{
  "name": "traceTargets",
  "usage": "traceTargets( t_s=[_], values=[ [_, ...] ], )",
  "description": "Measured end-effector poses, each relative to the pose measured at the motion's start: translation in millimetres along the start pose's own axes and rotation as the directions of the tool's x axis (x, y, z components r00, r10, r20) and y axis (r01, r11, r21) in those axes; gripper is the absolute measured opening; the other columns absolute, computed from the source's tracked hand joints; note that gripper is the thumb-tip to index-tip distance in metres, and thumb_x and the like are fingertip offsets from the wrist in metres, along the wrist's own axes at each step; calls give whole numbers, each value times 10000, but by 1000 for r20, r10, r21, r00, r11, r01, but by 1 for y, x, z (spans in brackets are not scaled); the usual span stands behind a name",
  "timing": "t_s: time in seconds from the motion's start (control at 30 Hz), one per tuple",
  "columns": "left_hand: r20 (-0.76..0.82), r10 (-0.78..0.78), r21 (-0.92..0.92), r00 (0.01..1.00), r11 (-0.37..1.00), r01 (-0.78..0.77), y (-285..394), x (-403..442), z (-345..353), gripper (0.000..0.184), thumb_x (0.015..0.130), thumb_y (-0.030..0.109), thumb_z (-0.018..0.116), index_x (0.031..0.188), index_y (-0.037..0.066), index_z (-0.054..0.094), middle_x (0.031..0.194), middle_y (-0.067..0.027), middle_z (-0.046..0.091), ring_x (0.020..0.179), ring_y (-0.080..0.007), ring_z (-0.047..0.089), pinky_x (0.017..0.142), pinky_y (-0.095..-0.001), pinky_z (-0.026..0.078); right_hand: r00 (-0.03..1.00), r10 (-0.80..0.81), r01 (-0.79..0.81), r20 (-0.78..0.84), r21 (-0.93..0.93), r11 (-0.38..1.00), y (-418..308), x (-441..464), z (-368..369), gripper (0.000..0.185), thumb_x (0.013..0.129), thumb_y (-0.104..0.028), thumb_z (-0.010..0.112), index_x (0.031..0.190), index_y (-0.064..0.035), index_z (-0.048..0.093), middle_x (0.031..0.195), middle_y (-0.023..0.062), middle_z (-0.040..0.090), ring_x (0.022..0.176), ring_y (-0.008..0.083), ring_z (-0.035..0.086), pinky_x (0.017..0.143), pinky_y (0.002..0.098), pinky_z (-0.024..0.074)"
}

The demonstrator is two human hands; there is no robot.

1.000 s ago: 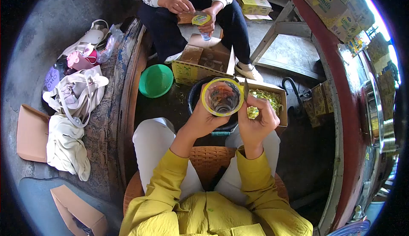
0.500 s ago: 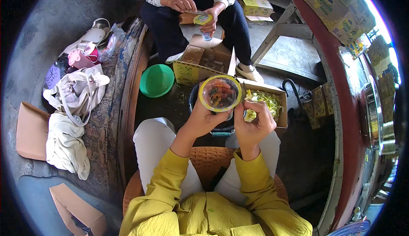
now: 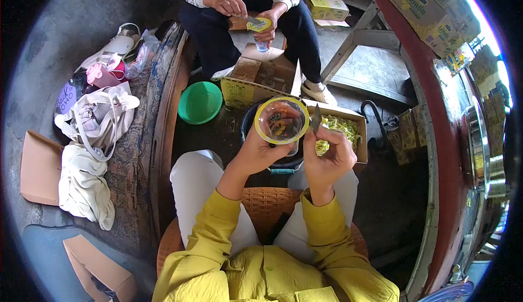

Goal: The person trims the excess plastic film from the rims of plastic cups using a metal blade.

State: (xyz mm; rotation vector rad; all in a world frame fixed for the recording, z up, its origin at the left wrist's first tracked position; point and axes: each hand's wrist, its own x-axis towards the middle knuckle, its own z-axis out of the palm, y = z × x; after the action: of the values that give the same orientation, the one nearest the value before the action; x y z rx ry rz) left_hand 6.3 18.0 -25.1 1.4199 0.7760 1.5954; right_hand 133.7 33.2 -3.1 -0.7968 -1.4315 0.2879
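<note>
In my left hand point(image 3: 260, 152) is a clear plastic cup point(image 3: 281, 120) with a yellow rim, its round mouth facing me. My fingers wrap its side and the thumb lies below the rim. Just right of the cup, my right hand point(image 3: 328, 157) pinches a small metal blade point(image 3: 316, 118) that points upward, close to the rim. Behind the cup stands a dark tub point(image 3: 247, 130), mostly hidden. A cardboard box point(image 3: 360, 138) of yellow-green strips point(image 3: 340, 129) lies behind my right hand.
Opposite, a person point(image 3: 248, 8) holds a yellow-lidded cup point(image 3: 261, 32) and a blade. An open carton point(image 3: 245, 96) and a green basin point(image 3: 200, 102) lie between us. Bags point(image 3: 98, 117) rest at left. A wooden frame point(image 3: 348, 57) and stacked cartons point(image 3: 417, 8) are at right.
The cup in my left hand has tilted slightly, and the blade in my right hand now shows its flat side beside the rim. The other person's blade has moved over their cup's lid.
</note>
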Motion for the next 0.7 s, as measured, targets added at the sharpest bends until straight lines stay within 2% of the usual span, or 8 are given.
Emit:
traceTargets(
  t_s=[0.23, 0.43, 0.63, 0.7],
  values=[
    [-61, 34, -67, 998, 997, -38, -3, 0, 5, 587, 706, 28, 615, 1214, 10, 321, 1145, -97, 437, 1085, -177, 427, 947, -312, 330, 998, -50, 51, 24, -72, 996, -3, -1, 1, 159, 599, 51, 683, 719, -21, 608, 612, 77, 574, 513, 156, 547, 468, 233, 415],
    [-76, 70, -58, 995, 995, -75, -9, -1, 7, 577, 695, 34, 612, 1201, 7, 336, 1137, -97, 434, 1082, -177, 423, 947, -313, 325, 977, -210, 215, 49, -186, 959, -6, 3, 1, 160, 592, 52, 688, 713, -21, 614, 610, 77, 571, 515, 185, 549, 480, 246, 431],
    [-26, 12, -25, 1000, 1000, -13, -5, -4, 7, 580, 676, 27, 618, 1188, 19, 344, 1146, -93, 416, 1082, -185, 419, 938, -314, 335, 993, -111, 116, 42, -157, 981, -6, 5, -1, 156, 600, 62, 679, 716, -15, 609, 602, 81, 569, 517, 177, 555, 487, 241, 433],
    [-32, 8, -36, 999, 999, -9, -6, -4, 7, 579, 678, 22, 617, 1189, 21, 344, 1147, -92, 416, 1081, -184, 420, 935, -313, 337, 999, -40, 41, 25, -31, 999, -1, 4, 0, 156, 605, 61, 678, 722, -13, 607, 602, 79, 571, 520, 161, 554, 484, 232, 425]
  ],
)
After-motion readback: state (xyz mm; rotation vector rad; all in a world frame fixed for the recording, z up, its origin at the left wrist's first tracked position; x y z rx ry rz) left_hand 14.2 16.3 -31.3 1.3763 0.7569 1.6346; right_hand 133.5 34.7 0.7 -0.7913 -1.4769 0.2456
